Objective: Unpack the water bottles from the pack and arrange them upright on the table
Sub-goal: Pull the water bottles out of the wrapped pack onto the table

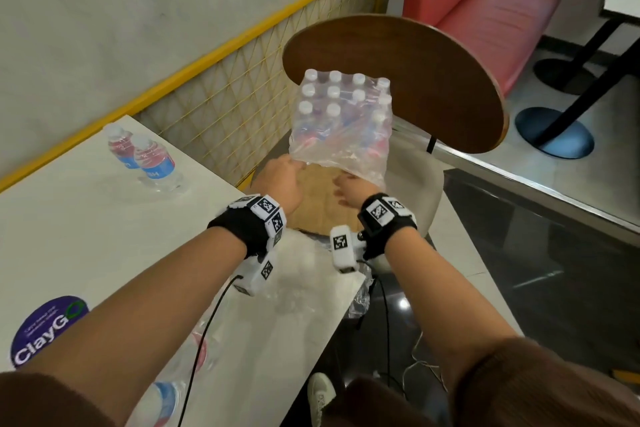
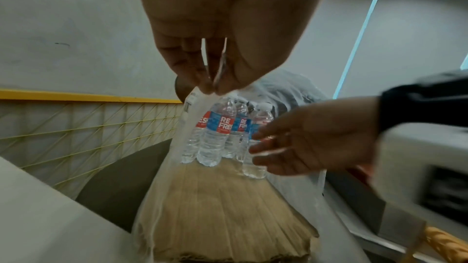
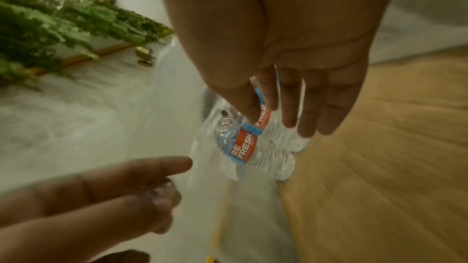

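1. Water bottle pack [image 1: 341, 114] stands on the wooden chair seat [image 1: 318, 204], its plastic wrap torn open.
2. Left hand [image 1: 282, 184] pinches the wrap's loose edge.
3. Right hand [image 1: 353, 191], fingers straight and apart, reaches toward the pack.
4. Two bottles [image 1: 145, 158] stand upright on the table [image 1: 69, 236] left of the chair.

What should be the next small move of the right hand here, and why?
Probably the right hand should reach on and grip the nearest bottle. The left hand pinches the plastic wrap up, so the pack is open, and the right fingers are straight, holding nothing.
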Demonstrator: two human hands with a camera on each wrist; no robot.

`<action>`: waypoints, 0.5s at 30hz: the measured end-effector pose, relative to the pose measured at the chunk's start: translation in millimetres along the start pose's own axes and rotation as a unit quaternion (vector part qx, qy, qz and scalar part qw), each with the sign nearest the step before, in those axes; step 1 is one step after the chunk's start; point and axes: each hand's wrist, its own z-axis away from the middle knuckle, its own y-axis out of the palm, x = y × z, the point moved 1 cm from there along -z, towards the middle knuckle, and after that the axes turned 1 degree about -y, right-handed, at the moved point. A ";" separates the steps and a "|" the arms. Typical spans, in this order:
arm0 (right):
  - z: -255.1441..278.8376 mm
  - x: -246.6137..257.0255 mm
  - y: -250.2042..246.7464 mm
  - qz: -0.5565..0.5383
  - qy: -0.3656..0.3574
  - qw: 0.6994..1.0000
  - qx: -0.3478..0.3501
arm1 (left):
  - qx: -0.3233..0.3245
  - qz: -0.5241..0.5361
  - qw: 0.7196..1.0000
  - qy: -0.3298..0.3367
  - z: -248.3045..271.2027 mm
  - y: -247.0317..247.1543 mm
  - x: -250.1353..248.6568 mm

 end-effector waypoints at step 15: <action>-77.6 35.4 -35.1 0.554 -0.082 0.826 -0.065 | 0.012 -0.029 0.994 0.101 1.2 -12.6 -48.6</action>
